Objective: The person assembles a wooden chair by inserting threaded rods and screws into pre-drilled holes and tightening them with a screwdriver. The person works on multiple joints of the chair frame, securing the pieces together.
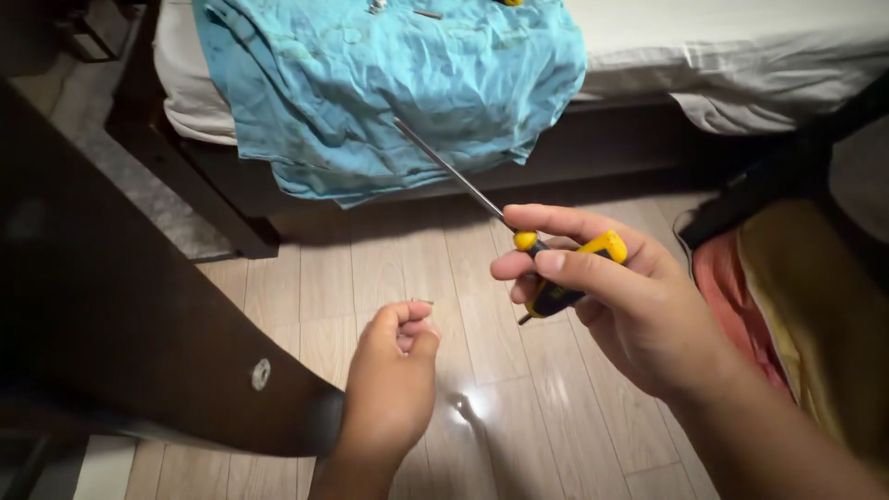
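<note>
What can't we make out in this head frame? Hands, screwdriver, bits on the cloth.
Head view only:
- Left hand: curled fingers hide whatever it pinches.
- Screwdriver: right hand covers most of the handle; the tip blurs against the blue cloth.
- Small items on the cloth: too small, cut by the top edge.
- Dark wooden panel: runs off the left edge.

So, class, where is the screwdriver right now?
The screwdriver is right of centre in the head view, held in the right hand above the wooden floor, its shaft pointing toward the blue cloth on the bed.
</note>
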